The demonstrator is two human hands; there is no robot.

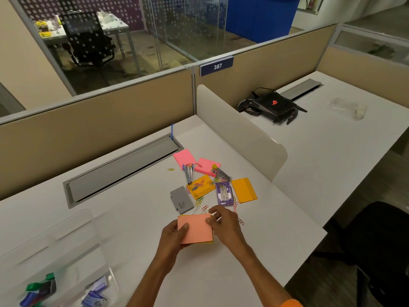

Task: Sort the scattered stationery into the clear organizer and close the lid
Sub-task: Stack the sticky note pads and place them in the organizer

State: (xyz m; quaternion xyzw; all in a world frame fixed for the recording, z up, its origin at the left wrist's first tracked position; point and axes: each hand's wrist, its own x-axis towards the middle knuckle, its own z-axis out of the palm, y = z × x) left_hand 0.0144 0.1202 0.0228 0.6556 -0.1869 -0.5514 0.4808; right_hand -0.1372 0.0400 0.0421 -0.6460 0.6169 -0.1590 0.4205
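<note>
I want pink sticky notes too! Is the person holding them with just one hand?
No, the left hand and right hand both hold the pink sticky notes.

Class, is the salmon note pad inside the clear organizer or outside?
Outside: left hand and right hand hold the pad above the desk.

- Two hands in shot, the left hand [174,234] and the right hand [223,226], both bare, so it's just fingers and knuckles on show.
- Left forearm [152,275] is uncovered all the way down to the bottom edge of the shot.
- Right forearm [261,269] is uncovered too, up to a bit of bright orange sleeve [291,303] poking in at the bottom edge.
- Only a small corner of that sleeve shows, looks plain, can't tell the cut or fabric.
</note>
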